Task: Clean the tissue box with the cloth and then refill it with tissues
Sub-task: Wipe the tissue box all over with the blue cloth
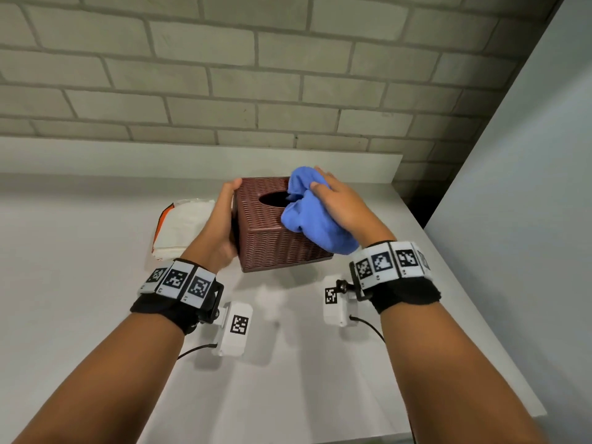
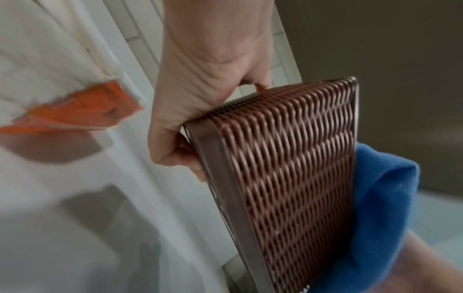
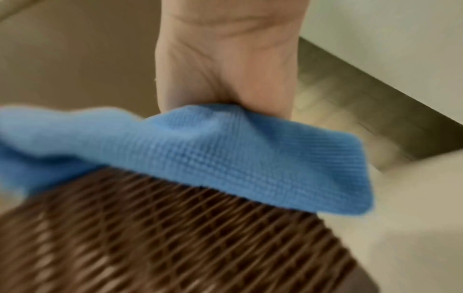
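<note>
A brown woven tissue box (image 1: 272, 232) with an oval hole in its top stands mid-counter. My left hand (image 1: 224, 216) grips its left side; in the left wrist view the thumb curls round the box's (image 2: 288, 178) lower rim. My right hand (image 1: 336, 200) holds a bunched blue cloth (image 1: 307, 219) and presses it on the box's top right, partly over the hole. The cloth (image 3: 200, 154) hangs over the box's edge (image 3: 175, 237) below my palm. A white tissue pack (image 1: 182, 229) with an orange edge lies left of the box, behind my left hand.
The white counter (image 1: 96, 283) runs back to a low ledge and a brick wall (image 1: 256, 75). A grey panel (image 1: 528, 187) stands along the counter's right side. The counter's right edge drops off close to my right forearm.
</note>
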Tool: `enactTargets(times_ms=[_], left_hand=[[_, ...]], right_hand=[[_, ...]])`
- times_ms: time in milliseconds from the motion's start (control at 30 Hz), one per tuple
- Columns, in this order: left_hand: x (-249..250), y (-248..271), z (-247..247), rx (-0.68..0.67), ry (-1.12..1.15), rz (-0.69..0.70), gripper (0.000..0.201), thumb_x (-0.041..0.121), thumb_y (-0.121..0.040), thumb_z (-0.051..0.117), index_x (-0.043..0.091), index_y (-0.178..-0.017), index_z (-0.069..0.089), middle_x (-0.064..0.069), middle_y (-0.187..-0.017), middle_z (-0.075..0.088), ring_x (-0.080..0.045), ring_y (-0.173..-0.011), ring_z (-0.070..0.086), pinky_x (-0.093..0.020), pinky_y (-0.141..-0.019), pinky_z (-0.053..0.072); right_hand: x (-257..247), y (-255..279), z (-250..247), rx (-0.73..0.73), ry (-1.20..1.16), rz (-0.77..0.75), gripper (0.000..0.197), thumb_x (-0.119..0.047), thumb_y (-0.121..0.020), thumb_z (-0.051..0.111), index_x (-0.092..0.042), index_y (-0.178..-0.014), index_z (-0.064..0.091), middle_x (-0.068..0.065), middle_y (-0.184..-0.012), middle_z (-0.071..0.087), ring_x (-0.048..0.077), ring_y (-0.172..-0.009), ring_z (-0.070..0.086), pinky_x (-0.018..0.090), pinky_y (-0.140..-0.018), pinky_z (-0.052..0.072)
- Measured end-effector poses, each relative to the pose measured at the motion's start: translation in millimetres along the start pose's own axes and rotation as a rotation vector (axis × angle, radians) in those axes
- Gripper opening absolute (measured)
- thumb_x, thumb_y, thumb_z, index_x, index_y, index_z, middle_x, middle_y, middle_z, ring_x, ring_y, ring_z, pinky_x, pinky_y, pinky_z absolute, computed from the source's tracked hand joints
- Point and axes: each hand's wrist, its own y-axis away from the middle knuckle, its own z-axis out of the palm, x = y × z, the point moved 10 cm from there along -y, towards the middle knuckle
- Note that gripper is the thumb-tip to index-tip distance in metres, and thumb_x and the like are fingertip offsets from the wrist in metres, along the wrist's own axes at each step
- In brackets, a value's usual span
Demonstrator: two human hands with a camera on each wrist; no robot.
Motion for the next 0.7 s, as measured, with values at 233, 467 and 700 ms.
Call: enactTargets(times_ms=[233, 467, 700], left_hand=[[-11, -4, -12, 0.072, 0.012, -0.108, 0.063, 0.071, -0.072, 0.05, 0.016, -0.094, 0.072, -0.011, -0.092, 0.075, -0.026, -0.071, 0.073, -0.033, -0.07, 0.056], [-16, -5, -10, 0.041, 0.158, -0.21, 0.062, 0.07, -0.08, 0.044, 0.014, -0.069, 0.067, -0.008, -0.064, 0.07, -0.024, -0.054, 0.067, -0.035, -0.057, 0.058], [-27, -14, -28, 0.048, -0.022, -0.354, 0.058, 0.065, -0.083, 0.043, 0.011, -0.09, 0.063, -0.017, -0.086, 0.068, -0.039, -0.084, 0.062, -0.049, -0.077, 0.05]], right_hand=[[26, 12, -5, 0.021, -0.604, 0.138, 0.024, -0.016, -0.096, 0.039, -0.014, -0.086, 0.061, 0.009, -0.091, 0.065, 0.017, -0.08, 0.058, 0.027, -0.074, 0.045], [41, 20, 11, -0.045, -0.792, 0.148, 0.04, -0.016, -0.103, 0.031, -0.001, -0.139, 0.04, 0.0, -0.086, 0.057, 0.014, -0.076, 0.056, 0.03, -0.069, 0.047], [19, 22, 24, -0.251, -0.69, 0.058, 0.061, -0.055, -0.083, 0.055, -0.021, -0.134, 0.046, -0.005, -0.121, 0.063, 0.003, -0.104, 0.066, 0.017, -0.083, 0.053]])
